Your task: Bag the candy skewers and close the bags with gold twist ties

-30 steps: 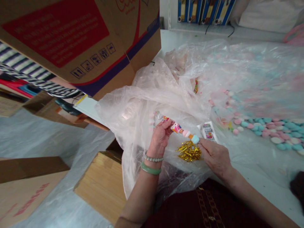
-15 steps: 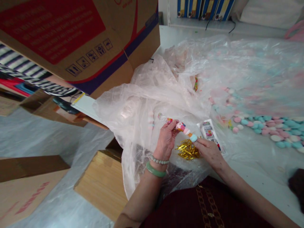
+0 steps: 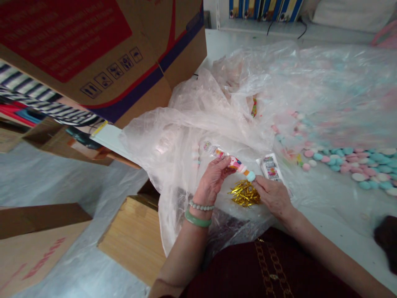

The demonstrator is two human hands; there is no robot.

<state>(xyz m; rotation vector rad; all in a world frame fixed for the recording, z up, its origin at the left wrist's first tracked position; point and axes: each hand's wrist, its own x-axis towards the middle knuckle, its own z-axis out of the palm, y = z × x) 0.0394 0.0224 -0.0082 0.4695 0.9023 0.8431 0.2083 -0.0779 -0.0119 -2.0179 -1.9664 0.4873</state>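
Observation:
A narrow printed clear packet point(image 3: 235, 164), filled with pastel pieces that look like marshmallows, stretches between my hands. My left hand point(image 3: 214, 178) pinches it near the middle, thumb on top. At its lower right end, just past a light blue piece, the fingers of my right hand point(image 3: 276, 196) are closed together; the packet's end is hidden there. Beneath the packet lies a heap of gold twist ties point(image 3: 245, 193). Flat printed packets point(image 3: 271, 169) rest behind my right hand.
Loose pink, white and blue marshmallows point(image 3: 356, 163) spread at the right, partly under clear plastic sheeting point(image 3: 198, 111). A large cardboard box point(image 3: 149, 99) stands at the upper left, with a striped sleeve point(image 3: 46, 99) beside it. Blue binders point(image 3: 266, 10) stand at the back.
My hands and the packet have shifted slightly. More of the packet's clear upper end shows beyond my left hand. My right hand stays closed at the other end.

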